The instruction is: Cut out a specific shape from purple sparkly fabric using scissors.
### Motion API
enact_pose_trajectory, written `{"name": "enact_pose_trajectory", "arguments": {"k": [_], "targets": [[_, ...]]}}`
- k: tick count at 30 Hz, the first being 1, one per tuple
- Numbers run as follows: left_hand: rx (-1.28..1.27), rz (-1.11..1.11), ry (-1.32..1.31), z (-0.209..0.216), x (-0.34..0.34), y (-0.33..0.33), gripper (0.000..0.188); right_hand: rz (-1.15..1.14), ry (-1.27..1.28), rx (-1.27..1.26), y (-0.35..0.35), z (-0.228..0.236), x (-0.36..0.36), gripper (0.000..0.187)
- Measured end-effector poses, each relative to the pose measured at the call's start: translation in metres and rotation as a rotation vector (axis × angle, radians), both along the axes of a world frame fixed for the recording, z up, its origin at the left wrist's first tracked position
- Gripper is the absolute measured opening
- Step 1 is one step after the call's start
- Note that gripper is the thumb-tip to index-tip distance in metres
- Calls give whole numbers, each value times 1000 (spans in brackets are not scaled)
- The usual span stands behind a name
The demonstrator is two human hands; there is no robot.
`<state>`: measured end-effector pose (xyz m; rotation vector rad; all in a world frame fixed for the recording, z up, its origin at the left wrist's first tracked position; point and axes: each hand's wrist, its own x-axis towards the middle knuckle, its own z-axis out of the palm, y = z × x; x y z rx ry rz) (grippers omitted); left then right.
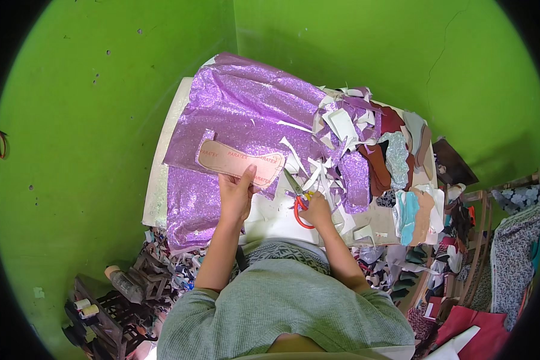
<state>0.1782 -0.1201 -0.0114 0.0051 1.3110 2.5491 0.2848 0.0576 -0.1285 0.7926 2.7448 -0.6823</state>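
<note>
Purple sheet (pixel 252 120), scraps (pixel 342 125) on table (pixel 385 221)

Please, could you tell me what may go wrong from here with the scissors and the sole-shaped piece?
The scissors in the right hand point toward the right end of the sole-shaped piece, so a slip might nick its edge.

The left hand grips that piece close by, so its fingers could be cut.

White offcuts lie loose nearby and might catch in the blades.
</note>
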Motion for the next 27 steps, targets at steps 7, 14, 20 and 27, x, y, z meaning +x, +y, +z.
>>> {"name": "enact_pose_trajectory", "arguments": {"k": [7,14,20,27], "targets": [[19,-32,26,7,2,-7,27,14,34,55,-1,-6,1,56],[53,-3,-1,5,5,-7,29,-62,55,75,-4,-15,1,50],[63,7,1,4,11,-6,29,-23,178,-116,8,-19,9,43],[38,18,-2,6,3,-10,31,-143,273,-450,10,28,9,51]]}}
